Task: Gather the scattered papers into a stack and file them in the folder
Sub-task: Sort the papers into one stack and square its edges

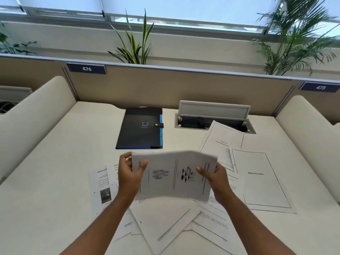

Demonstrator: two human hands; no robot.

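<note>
Papers (174, 176) already gathered are held up above the tabletop (55, 181), a thin sheaf pinched at both short edges: the left hand (128, 173) grasps the left edge with its thumb on the front face, and the right hand (214, 178) grasps the right edge likewise. The sheaf is blurred, so its edges are hard to judge. To do this step well, the sheets should be tapped square before more are added, with each grip kept light so nothing creases. More loose sheets (176, 223) lie fanned directly beneath the hands; a bibliography page (257, 181) and a chapter page (223, 142) lie to the right. Beyond the sheaf, near the partition, the black folder (140, 128) lies closed, its snap fastened.
</note>
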